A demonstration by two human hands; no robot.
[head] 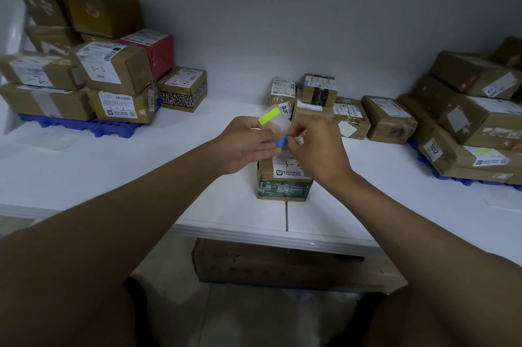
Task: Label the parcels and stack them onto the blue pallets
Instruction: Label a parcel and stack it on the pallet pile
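At the bottom of the frame a brown carton [282,264] sits on the floor under the edge of the white table [141,177]. Both forearms reach up from the lower corners and meet at centre frame. The left hand [245,144] is curled around a translucent backing sheet [275,120] that carries a yellow-green label [269,116] at its upper end. The right hand [319,146] pinches a small blue label [282,141] between thumb and fingertips, just beside the left hand's fingers. Directly beneath both hands, near the table's front edge, stands a small parcel [284,180] with green tape on its front and a white slip on top marked with handwriting.

Further back, at centre right, a group of loose parcels [350,115] rests on the table against the wall. At the left of the frame a stack of parcels [113,70], several marked 3-2 or 3-3, sits on a blue pallet [82,125]. At the right edge another stack of parcels [474,126] lies on a second blue pallet [452,177], only partly visible
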